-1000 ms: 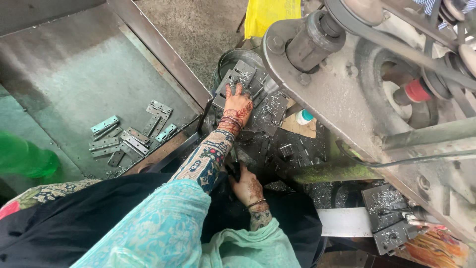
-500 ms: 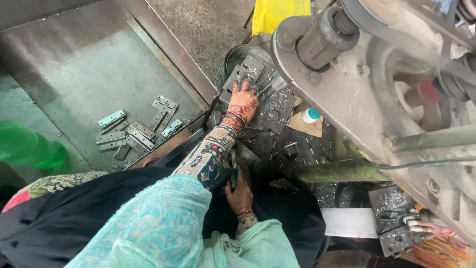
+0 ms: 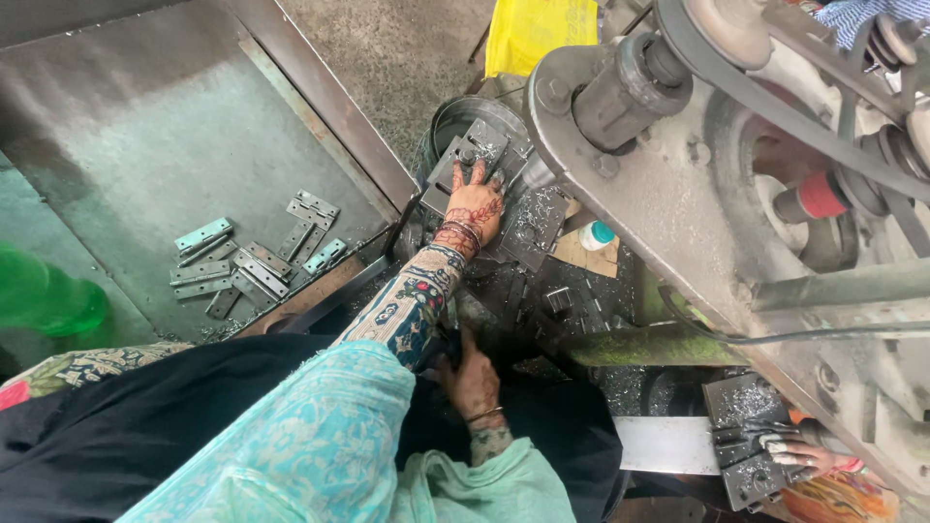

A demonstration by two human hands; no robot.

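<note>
From the head view, the left hand [image 3: 475, 205] lay flat, fingers spread, pressing a grey metal hinge plate [image 3: 477, 155] on the swarf-strewn machine bed [image 3: 539, 221]. The right hand [image 3: 472, 380] reached low, its grip hidden. Flat steel hinges [image 3: 254, 260] lay scattered in the metal tray [image 3: 145, 126].

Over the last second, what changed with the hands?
The left hand reached slightly further onto the metal plates on the machine bed, fingers spread flat. The right hand drew back toward the lap, low beside the machine. Nothing visibly picked up or released. The hinges in the tray stayed put.
</note>
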